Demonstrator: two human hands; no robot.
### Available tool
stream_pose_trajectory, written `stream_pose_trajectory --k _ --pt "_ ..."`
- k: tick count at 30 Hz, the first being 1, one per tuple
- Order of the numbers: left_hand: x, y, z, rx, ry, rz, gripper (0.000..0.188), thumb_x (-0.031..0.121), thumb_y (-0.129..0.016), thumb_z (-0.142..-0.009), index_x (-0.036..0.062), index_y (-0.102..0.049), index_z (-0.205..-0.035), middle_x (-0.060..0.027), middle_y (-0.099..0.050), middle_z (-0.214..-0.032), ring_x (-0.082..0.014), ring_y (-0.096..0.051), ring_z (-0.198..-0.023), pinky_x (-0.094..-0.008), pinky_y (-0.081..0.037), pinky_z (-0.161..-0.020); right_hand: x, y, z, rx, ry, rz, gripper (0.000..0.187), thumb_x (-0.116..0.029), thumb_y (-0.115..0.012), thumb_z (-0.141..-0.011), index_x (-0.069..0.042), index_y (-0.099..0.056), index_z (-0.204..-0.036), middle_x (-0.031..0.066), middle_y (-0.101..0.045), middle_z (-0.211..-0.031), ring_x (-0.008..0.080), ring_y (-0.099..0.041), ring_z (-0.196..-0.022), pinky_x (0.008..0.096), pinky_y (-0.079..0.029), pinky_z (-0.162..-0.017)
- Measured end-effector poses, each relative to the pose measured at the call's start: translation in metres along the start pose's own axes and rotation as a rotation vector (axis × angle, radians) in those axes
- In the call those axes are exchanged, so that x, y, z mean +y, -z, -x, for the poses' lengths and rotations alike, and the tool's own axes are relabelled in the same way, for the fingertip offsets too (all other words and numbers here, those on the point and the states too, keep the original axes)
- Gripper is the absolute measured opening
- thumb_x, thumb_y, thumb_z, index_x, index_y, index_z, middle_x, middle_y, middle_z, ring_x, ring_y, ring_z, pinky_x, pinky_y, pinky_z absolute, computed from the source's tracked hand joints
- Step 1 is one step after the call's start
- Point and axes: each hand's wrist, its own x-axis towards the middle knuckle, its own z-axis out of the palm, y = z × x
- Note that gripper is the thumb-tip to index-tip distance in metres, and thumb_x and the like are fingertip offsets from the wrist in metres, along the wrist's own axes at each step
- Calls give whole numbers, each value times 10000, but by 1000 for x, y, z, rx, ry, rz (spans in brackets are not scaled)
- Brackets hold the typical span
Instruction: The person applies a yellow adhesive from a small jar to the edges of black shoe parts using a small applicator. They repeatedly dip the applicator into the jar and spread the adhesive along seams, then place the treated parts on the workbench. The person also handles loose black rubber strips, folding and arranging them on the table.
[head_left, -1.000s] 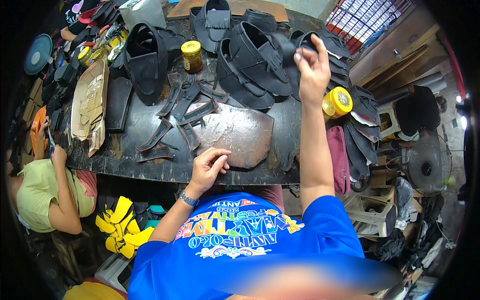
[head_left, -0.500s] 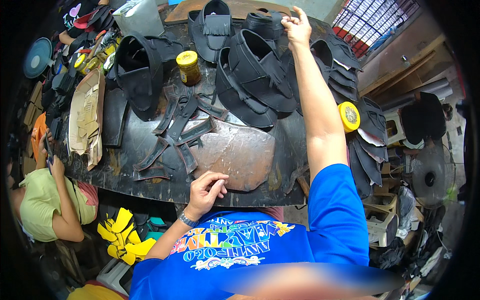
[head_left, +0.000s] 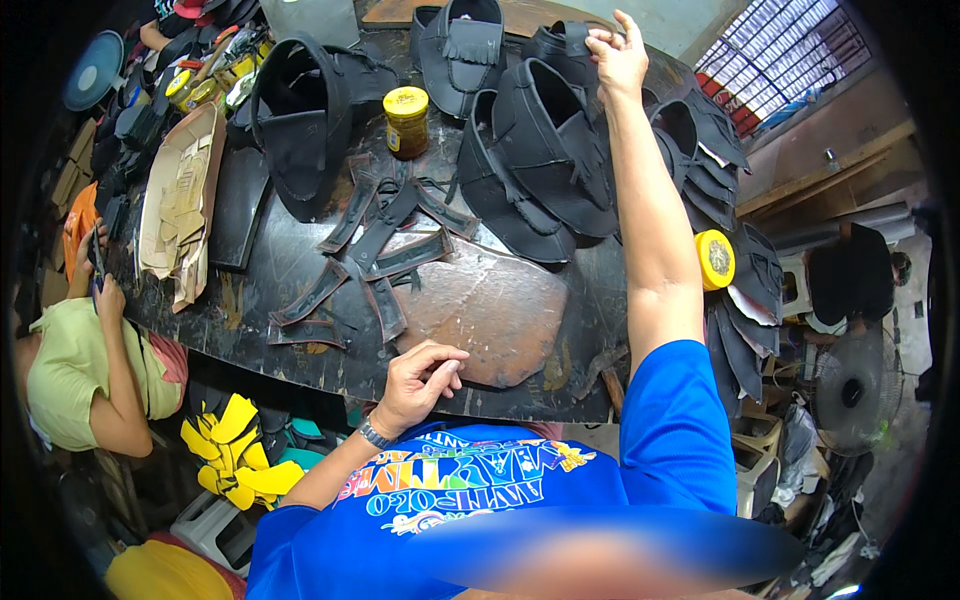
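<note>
Head view: right hand (head_left: 617,52) hides its grip on black shoe upper (head_left: 562,42).

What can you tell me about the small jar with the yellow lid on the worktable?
The small jar stands upright on the dark worktable, toward its far side, between black shoe uppers. It has a yellow screw lid, shut, and a body that looks like glass with a brownish filling and a yellow label. Black leather strips lie just in front of it. No hand touches it.
</note>
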Motion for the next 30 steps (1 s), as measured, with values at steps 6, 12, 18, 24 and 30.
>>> stream_pose_trajectory --k 6,12,18,24,30 --pt "1 2 -1 -36 -24 -10 161 10 -610 -968 -15 -703 -1098 -71 -659 -953 -85 -664 -717 -202 -552 -609 9 -73 -15 -141 45 -116 605 89 -636 -768 11 -537 -1360 20 -680 -794 81 -578 -671 216 -467 -607" --pt "1 4 -2 -60 -42 26 162 27 -619 -970 -10 -701 -1105 -75 -657 -956 -95 -671 -726 -208 -548 -624 39 -120 -42 -217 99 139 582 33 -589 -799 47 -498 -1373 138 -720 -888 190 -673 -765 311 -543 -702" --pt "0 7 -3 -94 -89 20 167 35 -619 -972 -6 -695 -1115 -80 -652 -958 -106 -676 -726 -217 -545 -617 37 -129 -45 -442 -446 483 782 145 -664 -781 -63 -415 -1493 162 -720 -896 210 -705 -783 370 -581 -594" --pt "-2 8 -4 -103 -121 12 167 42 -610 -979 -8 -691 -1116 -84 -653 -965 -111 -679 -723 -228 -551 -615 39 -136 -45 -630 -234 799 886 99 -657 -752 -94 -333 -1554 148 -747 -1018 213 -708 -928 350 -547 -875" --pt "-5 7 -5 -89 -156 9 154 42 -617 -975 -5 -693 -1100 -77 -641 -930 -109 -672 -704 -231 -539 -605 33 -146 -34 -503 165 1180 800 35 -658 -791 -41 -332 -1518 181 -705 -1106 233 -690 -965 362 -537 -891"
